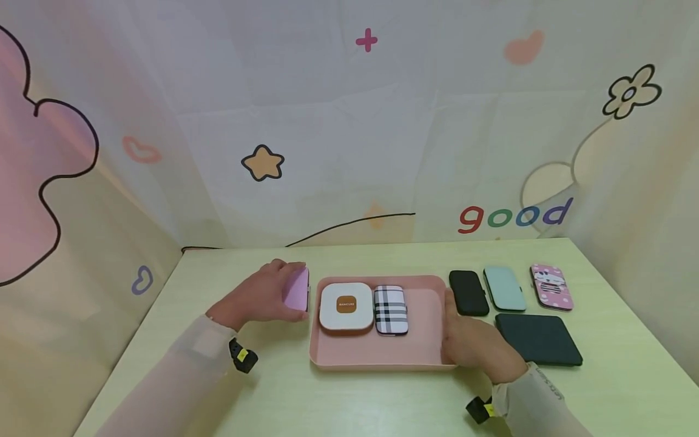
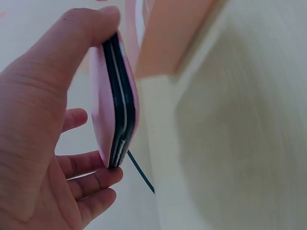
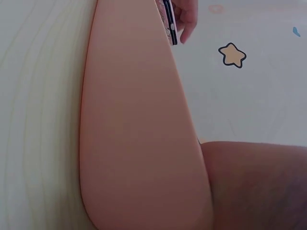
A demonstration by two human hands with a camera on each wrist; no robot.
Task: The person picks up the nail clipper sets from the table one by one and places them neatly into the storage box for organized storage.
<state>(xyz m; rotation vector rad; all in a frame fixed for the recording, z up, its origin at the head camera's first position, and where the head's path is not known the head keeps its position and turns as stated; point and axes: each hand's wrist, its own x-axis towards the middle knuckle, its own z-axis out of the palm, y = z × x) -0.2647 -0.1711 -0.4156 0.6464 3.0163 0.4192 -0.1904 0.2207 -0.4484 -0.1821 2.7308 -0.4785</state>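
Note:
My left hand [image 1: 262, 294] holds a slim pink manicure case [image 1: 297, 290] on edge between thumb and fingers, just left of the pink tray [image 1: 382, 366]. The left wrist view shows the dark-framed seam of this case [image 2: 120, 100] and a small metal clasp low on it. In the tray's left half sits a white box [image 1: 346, 315] labelled "MANICURE", with a plaid case [image 1: 391, 311] beside it. My right hand [image 1: 475, 340] grips the right end of the tray; part of its fingers is hidden. The right wrist view is filled mostly by the tray wall [image 3: 129, 120].
Right of the tray lie a black case [image 1: 468, 293], a mint case [image 1: 505, 289] and a pink cartoon case [image 1: 551, 286]. A larger dark case [image 1: 539, 340] lies in front of them, near my right wrist. A printed curtain [image 1: 338, 121] hangs behind the table [image 1: 349, 403].

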